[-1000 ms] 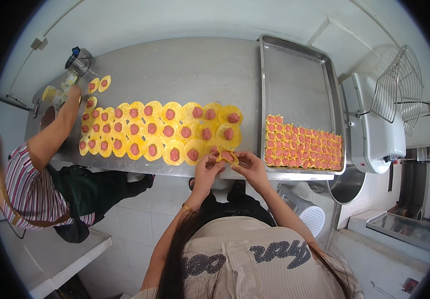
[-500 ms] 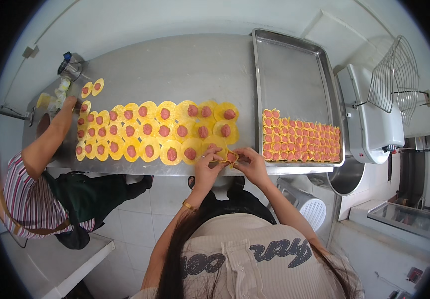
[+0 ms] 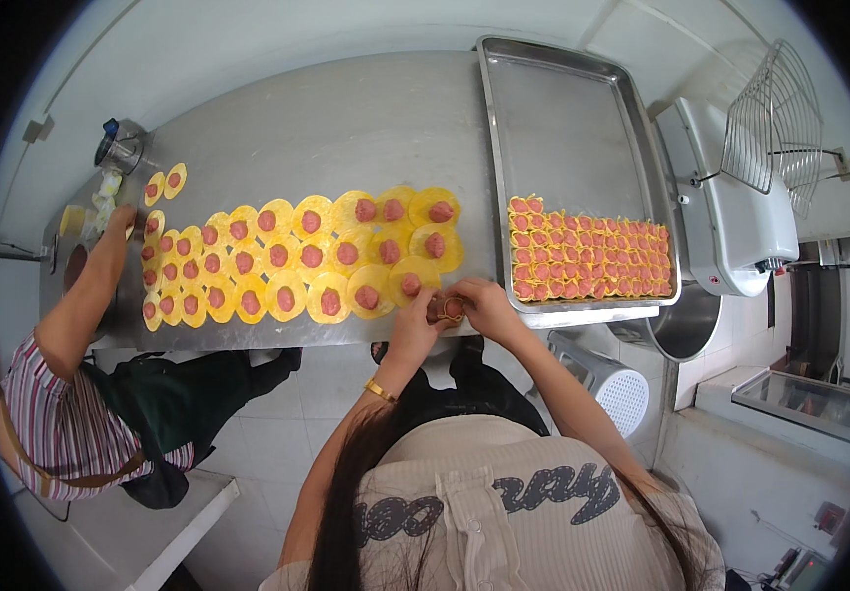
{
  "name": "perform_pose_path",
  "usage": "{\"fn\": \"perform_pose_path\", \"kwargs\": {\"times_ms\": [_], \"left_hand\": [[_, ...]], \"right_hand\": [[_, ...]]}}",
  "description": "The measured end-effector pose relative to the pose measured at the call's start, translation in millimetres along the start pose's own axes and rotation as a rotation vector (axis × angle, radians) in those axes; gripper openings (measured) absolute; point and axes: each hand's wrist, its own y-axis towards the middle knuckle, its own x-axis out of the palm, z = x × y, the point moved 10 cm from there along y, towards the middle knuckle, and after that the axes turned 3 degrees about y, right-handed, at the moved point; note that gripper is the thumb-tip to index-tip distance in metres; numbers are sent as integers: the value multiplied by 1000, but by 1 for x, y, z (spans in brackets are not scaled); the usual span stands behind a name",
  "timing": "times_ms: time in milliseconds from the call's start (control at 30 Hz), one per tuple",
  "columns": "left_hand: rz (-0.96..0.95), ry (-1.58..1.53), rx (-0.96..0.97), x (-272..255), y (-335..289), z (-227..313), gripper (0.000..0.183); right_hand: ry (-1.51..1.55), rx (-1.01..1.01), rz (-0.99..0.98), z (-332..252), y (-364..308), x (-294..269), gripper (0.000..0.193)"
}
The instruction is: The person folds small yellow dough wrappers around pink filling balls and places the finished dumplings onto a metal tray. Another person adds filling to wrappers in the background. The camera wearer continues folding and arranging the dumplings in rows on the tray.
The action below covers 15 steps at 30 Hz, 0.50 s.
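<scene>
A long grey metal counter [image 3: 346, 118] is stretched across the view, seen from above through a round, curved lens. At its left end, a co-worker [image 3: 80, 414] in a striped top and dark apron is seen, with one arm extended over the surface. At the right end, a deep-rimmed metal tray [image 3: 563, 118] is set, its far part bare. Beyond the tray, a white machine [image 3: 725, 197] is placed, partly covered by a curved wire rack [image 3: 770, 128].

In front of the person, the left hand [image 3: 413, 320] and the right hand [image 3: 489, 307] are brought close together near the counter's front edge, just left of the tray. A gold-coloured band [image 3: 380, 390] is worn on the left wrist.

To the left of the hands, round yellow wrappers [image 3: 312, 217] are laid out in rows, some overlapping, each topped with pink filling. In the near part of the tray, small gathered dumplings [image 3: 588, 251] are packed tightly in rows.

Between the two hands, one dumpling [image 3: 453, 309] is pinched by the fingers of both, its pink filling facing up; whether its base is touching the counter cannot be told.
</scene>
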Motion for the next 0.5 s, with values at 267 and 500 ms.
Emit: {"fn": "perform_pose_path", "kwargs": {"times_ms": [267, 500], "left_hand": [[-176, -4, 45, 12, 1, 1, 23], [-78, 373, 140, 7, 5, 17, 30]], "right_hand": [[29, 127, 55, 13, -18, -5, 24], [228, 117, 64, 17, -9, 3, 24]]}}
